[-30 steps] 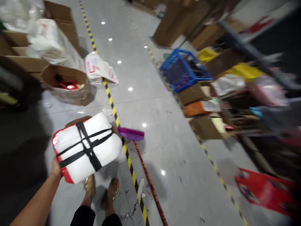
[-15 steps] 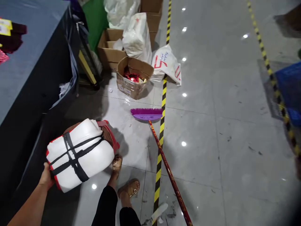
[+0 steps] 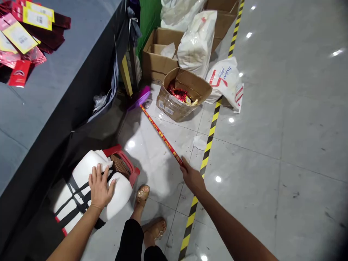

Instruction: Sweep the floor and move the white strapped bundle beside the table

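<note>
Beside the table, left hand lies flat on white bundle — right grip closed round broom handle.

The broom head seems partly hidden beside the table.

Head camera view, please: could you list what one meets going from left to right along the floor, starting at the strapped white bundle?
White bundle under the left hand → sandalled foot → right hand on the broom handle → yellow-black floor tape → bare grey floor tiles.
</note>
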Tool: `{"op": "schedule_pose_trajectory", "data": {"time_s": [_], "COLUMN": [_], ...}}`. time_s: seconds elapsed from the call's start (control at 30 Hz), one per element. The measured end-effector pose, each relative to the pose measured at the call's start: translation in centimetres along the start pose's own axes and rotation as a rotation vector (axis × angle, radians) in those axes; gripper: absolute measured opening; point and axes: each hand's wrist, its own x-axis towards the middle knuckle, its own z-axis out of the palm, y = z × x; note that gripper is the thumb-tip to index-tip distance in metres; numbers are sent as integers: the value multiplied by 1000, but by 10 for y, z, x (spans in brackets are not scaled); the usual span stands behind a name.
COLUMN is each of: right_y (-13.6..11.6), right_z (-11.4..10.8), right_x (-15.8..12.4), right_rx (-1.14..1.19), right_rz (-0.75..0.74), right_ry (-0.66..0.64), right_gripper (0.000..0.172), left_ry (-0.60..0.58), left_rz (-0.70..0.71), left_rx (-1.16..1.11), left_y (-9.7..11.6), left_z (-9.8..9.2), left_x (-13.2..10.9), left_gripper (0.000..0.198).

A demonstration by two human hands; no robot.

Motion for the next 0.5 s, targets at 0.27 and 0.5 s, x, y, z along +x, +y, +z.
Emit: {"op": "schedule_pose_trajectory", "data": {"time_s": [0.27,0.5], "right_y": [35,163], "right_z": [-13,57], "right_x": [47,-10], "right_rx": [-18,23], "right_rz": [-86,-76], "right_ry": [-98,-214], "right_gripper": [56,59], "left_ry": [16,-65], "left_rz": [-62,-151], "left_rx": [76,253], "left_y": [-33,-34], "left_z": [-10,-16], "left_x": [23,39], "left_gripper": [56,61]}}
